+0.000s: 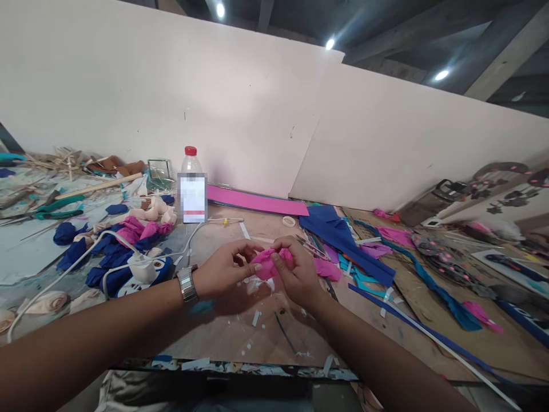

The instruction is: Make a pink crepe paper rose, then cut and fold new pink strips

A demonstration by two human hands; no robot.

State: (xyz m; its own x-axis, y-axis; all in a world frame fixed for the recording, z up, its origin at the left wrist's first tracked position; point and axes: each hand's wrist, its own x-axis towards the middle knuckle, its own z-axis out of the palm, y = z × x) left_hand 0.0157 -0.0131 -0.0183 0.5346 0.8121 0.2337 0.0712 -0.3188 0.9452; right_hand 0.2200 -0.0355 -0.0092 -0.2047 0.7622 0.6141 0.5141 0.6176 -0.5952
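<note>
left hand [223, 272] and right hand [295, 274] meet above the worktable [240, 332], fingers curled nearly closed, both pinching one crumpled pink paper piece [266, 264] between them, near a plastic bottle [191, 189].

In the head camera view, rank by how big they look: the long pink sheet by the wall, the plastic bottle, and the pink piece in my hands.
1. long pink sheet
2. plastic bottle
3. pink piece, partly hidden by both hands, so unsure

White partition walls [171, 86], dark ceiling, spotlights [329, 43], cluttered workbench [266, 337].
</note>
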